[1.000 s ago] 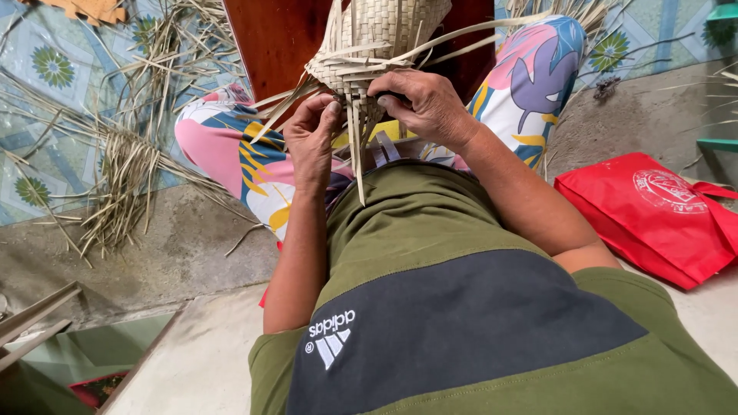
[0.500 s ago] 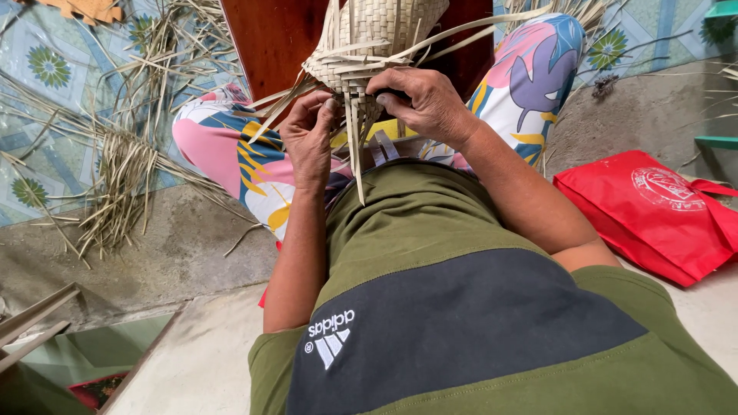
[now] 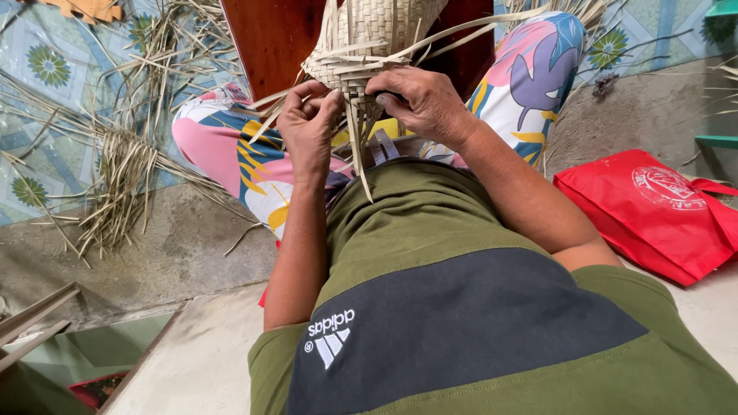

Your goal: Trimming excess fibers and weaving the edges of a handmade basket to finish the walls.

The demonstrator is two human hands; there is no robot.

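Observation:
A half-woven basket of pale palm-leaf strips [image 3: 384,31] rests on my knees, its loose strip ends hanging toward my lap. My left hand [image 3: 307,127] pinches loose strips at the basket's lower left edge. My right hand [image 3: 423,100] presses over the woven edge on the right, fingers curled around the strips. One long strip [image 3: 357,161] hangs down between both hands over my green shirt. My legs in bright flowered trousers [image 3: 231,154] frame the work.
A pile of dry palm strips [image 3: 123,169] lies on the patterned floor mat at left. A red cloth bag [image 3: 653,207] sits on the concrete step at right. A dark wooden board [image 3: 277,38] stands behind the basket.
Both hands shifted slightly on the basket's edge; my left-hand fingers closed tighter on the strips. The basket stayed in place.

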